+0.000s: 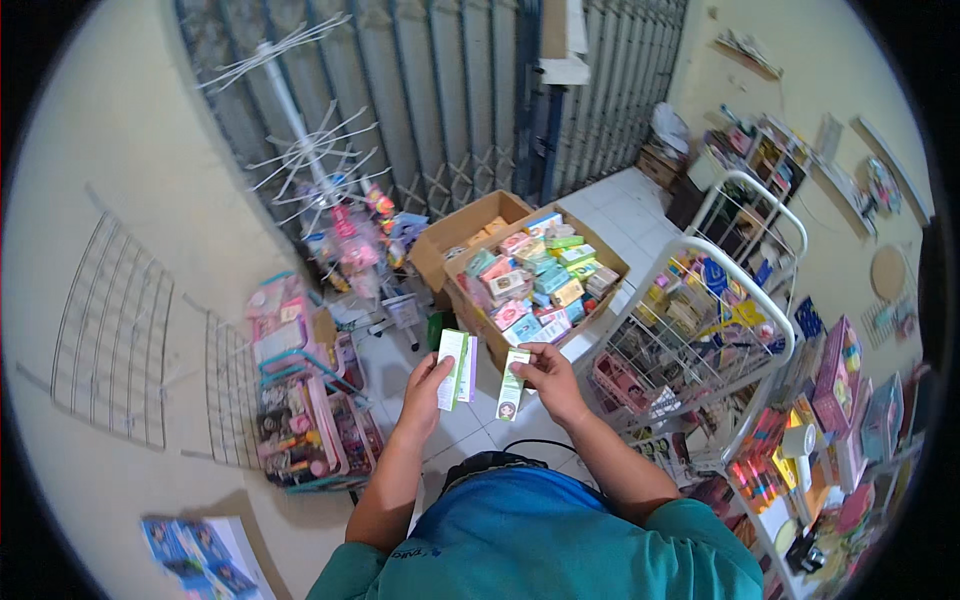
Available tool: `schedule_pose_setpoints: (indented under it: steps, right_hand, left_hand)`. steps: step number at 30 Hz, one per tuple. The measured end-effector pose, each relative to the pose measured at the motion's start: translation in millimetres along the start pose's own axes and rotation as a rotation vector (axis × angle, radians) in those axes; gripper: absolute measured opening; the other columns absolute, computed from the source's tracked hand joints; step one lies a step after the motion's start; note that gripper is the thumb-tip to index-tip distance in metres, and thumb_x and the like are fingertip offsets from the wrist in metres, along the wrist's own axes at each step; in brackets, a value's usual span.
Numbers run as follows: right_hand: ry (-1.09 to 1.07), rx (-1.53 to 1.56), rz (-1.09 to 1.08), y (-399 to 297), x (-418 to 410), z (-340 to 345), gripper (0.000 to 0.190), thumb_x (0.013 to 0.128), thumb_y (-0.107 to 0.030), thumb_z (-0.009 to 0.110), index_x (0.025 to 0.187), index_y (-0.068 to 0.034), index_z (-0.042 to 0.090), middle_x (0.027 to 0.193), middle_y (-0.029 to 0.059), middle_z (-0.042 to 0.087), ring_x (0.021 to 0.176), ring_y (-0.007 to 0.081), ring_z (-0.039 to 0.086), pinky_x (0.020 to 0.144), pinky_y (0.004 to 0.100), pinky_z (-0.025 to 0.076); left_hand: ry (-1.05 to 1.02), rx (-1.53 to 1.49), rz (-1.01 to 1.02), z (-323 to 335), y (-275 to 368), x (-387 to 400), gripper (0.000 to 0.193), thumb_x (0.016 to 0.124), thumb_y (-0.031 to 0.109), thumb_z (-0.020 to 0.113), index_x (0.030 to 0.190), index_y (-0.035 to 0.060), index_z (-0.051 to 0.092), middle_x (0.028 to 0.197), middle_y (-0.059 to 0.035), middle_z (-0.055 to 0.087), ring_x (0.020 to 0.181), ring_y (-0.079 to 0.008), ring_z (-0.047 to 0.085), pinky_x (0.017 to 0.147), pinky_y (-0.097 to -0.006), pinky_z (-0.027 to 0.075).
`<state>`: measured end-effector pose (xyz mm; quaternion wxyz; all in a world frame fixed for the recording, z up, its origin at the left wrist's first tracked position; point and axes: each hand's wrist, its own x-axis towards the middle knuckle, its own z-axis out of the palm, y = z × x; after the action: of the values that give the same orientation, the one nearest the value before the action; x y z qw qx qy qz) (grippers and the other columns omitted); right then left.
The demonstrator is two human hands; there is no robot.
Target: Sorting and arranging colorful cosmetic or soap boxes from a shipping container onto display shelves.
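My left hand (427, 386) grips a pair of slim cartons side by side, a white and green carton (451, 367) and a white and purple carton (470, 371). Between the fingers and thumb of my right hand (551, 379) is a narrow green and white carton (510, 390) with a small cartoon face near its lower end. The two hands are apart, in front of my body. Just beyond them stands an open cardboard box (480, 322), heaped with small product boxes (551, 279) in pink, teal, green, yellow and white.
Behind that box is another open cardboard box (435, 259). White wire basket racks (675, 330) full of goods stand on the right. To the left are a teal-rimmed basket organiser (315, 442) and a white wire display stand (300, 135). A folding metal gate (450, 97) closes the back.
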<state>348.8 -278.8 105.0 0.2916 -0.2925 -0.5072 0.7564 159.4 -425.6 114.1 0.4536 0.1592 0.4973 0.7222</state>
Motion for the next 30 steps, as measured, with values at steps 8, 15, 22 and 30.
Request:
schedule_pose_setpoints:
  steps: [8, 15, 22, 30]
  right_hand:
    - [0.449, -0.089, -0.177, -8, 55, -75, 0.037, 0.093, -0.002, 0.079, 0.127, -0.001, 0.065, 0.1, 0.0012, 0.067, 0.09, 0.0096, 0.061, 0.078, 0.0257, 0.05]
    - [0.837, -0.497, -0.327, -31, 139, -120, 0.044, 0.091, -0.009, 0.083, 0.13, -0.003, 0.063, 0.098, 0.0102, 0.072, 0.089, 0.0188, 0.07, 0.08, 0.0335, 0.056]
    - [1.033, -1.072, -0.013, -20, 176, -126, 0.04, 0.086, -0.018, 0.083, 0.12, -0.005, 0.066, 0.109, 0.0228, 0.072, 0.106, 0.0465, 0.069, 0.091, 0.0514, 0.057]
    - [1.046, -1.532, 0.101, -7, 194, -119, 0.017, 0.083, -0.014, 0.067, 0.094, -0.003, 0.074, 0.104, 0.0204, 0.067, 0.101, 0.0386, 0.066, 0.089, 0.0493, 0.055]
  left_hand:
    - [-0.272, 0.117, -0.177, 33, -7, 137, 0.029, 0.107, 0.022, 0.063, 0.127, 0.002, 0.068, 0.112, -0.0063, 0.075, 0.098, -0.0145, 0.072, 0.085, -0.0301, 0.056]
    - [-0.433, 0.135, -0.318, 56, -13, 243, 0.037, 0.107, 0.021, 0.064, 0.138, 0.0014, 0.063, 0.125, -0.0072, 0.072, 0.112, -0.0172, 0.07, 0.095, -0.031, 0.054]
    - [-0.592, 0.196, -0.493, 75, -23, 322, 0.035, 0.106, 0.023, 0.064, 0.135, 0.0031, 0.065, 0.122, -0.0079, 0.073, 0.111, -0.0188, 0.071, 0.093, -0.0345, 0.057]
    - [-0.667, 0.096, -0.662, 100, -31, 356, 0.03, 0.104, 0.02, 0.066, 0.128, 0.0016, 0.068, 0.116, -0.0077, 0.074, 0.103, -0.0189, 0.072, 0.091, -0.0343, 0.057]
